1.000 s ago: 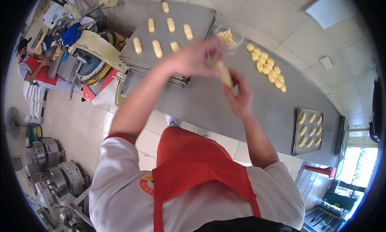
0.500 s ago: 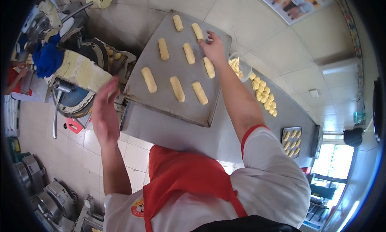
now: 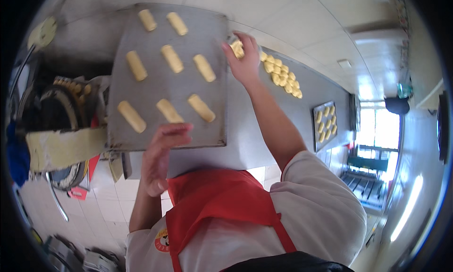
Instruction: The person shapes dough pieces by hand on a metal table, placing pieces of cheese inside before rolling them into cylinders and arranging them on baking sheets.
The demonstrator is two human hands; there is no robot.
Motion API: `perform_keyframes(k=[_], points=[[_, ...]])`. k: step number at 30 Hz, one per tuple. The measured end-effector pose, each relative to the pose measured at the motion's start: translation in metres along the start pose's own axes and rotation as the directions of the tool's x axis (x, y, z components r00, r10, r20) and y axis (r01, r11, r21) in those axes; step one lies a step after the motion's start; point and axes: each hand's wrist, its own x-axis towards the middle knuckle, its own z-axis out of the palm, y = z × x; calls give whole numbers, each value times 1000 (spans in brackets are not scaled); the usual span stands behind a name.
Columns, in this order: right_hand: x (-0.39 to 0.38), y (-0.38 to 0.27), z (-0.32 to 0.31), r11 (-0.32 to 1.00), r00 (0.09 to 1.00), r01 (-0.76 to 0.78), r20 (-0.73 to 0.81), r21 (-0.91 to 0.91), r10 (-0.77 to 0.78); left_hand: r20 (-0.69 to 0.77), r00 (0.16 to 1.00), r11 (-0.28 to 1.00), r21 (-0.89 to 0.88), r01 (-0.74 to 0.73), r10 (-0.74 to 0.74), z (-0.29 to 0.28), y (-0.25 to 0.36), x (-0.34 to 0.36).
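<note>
A large grey baking tray (image 3: 146,90) lies on the metal counter, with several pale yellow dough rolls (image 3: 172,58) spaced out on it. My right hand (image 3: 246,62) is past the tray's right edge, over a clear tub (image 3: 231,38) of yellow pieces (image 3: 237,48). Its thumb and fingers are apart around those pieces, and most of the tub is hidden behind it. My left hand (image 3: 163,151) hovers near the tray's front edge with fingers stretched out and nothing in them. It partly covers the lower end of one roll.
Several round yellow dough pieces (image 3: 282,76) lie in a cluster on the metal counter (image 3: 306,93) to the right. Farther along is a smaller dark tray (image 3: 317,139) of dough pieces. At the left stand a machine with a pale dough-crusted plate (image 3: 66,148) and a blue cloth (image 3: 18,159).
My right hand has moved from a roll at the tray's upper right to the tub. My left hand has swung right to the tray's front edge. The view has turned right.
</note>
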Motion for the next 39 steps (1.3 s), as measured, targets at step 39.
perform_keyframes(k=[39], points=[[-284, 153, -224, 217, 549, -812, 582, 542, 599, -352, 879, 852, 297, 430, -321, 341, -259, 12]])
